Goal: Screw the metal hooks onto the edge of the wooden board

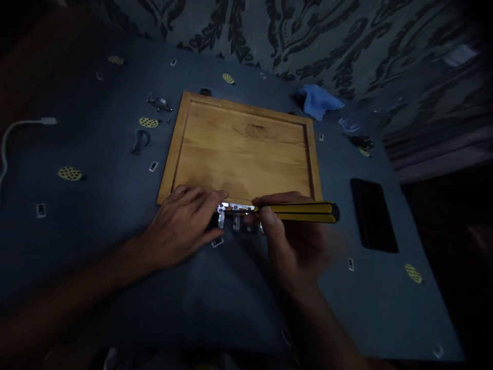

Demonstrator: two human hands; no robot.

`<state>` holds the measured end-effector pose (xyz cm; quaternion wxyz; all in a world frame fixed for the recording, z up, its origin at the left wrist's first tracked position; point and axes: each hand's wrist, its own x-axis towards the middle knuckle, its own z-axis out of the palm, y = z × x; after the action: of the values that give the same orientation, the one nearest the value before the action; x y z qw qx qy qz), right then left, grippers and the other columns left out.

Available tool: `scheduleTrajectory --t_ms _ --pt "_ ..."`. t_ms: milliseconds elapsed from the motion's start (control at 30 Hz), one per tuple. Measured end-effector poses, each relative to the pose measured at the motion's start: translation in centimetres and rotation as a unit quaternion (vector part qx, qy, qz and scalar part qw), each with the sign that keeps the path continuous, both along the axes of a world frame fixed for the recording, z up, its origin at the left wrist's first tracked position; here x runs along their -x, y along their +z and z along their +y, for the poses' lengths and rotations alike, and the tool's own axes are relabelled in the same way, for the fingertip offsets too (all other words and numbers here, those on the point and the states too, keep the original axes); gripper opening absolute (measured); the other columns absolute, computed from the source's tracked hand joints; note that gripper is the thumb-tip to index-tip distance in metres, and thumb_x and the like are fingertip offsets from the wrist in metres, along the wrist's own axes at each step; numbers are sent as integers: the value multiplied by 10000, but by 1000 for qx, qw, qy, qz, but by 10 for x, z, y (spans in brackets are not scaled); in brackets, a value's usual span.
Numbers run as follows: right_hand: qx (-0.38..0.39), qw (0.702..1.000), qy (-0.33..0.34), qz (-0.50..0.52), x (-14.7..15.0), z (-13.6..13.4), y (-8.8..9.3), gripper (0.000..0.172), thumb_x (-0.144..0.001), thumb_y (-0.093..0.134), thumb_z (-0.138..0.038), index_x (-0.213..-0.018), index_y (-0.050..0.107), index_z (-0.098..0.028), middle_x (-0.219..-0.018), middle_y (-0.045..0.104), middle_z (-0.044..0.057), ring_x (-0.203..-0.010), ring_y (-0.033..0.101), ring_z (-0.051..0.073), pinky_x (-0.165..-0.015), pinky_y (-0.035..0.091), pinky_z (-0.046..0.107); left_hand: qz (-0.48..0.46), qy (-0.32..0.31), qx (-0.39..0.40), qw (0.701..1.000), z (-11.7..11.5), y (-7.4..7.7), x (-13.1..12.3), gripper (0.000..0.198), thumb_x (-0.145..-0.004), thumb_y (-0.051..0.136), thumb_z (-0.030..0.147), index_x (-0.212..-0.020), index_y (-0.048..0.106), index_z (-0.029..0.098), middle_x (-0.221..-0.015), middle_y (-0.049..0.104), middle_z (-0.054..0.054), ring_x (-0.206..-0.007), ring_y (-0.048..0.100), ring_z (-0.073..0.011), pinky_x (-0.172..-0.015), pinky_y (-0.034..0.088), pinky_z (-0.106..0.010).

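Note:
A framed wooden board [246, 149] lies flat on the table. Along its near edge sits a shiny metal hook rail [235, 207], with curved hooks [236, 223] hanging toward me. My left hand [185, 221] grips the board's near edge at the rail's left end, fingers on top and thumb lower, by the first hook. A yellow-and-black screwdriver [302, 209] is held in my right hand [292, 241], nearly level, its thin shaft pointing left across the rail. Whether its tip sits in a screw I cannot tell. My right fingers partly cover the rail's right end.
Loose metal hooks [159, 103] and a curved metal piece [140, 140] lie left of the board. Behind it on the right is a blue cloth [320, 101]. A black flat object [373, 215] rests at the right. A white cable [26, 123] lies at far left.

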<state>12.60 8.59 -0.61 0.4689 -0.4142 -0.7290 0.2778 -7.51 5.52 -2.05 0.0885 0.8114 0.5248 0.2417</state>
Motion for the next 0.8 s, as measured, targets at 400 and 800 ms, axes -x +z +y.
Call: scheduleTrajectory --t_ms 400,800 --pt "-45 997 60 -13 6 4 8 120 -936 735 -173 -1012 673 -243 -908 753 4 -835 723 165 -721 604 324 5 -2 7 1000 0 0 1 397 -993 672 367 -1316 538 180 -1118 750 -85 -1086 688 -274 -935 504 -400" --pt "-51 993 91 -52 2 6 13 195 -916 758 -140 -1052 662 -242 -921 747 -7 -840 718 155 -741 598 302 10 -4 -3 1000 0 -1 1 400 -965 712 353 -1283 563 162 -1055 736 -80 -1023 676 -274 -884 493 -386"
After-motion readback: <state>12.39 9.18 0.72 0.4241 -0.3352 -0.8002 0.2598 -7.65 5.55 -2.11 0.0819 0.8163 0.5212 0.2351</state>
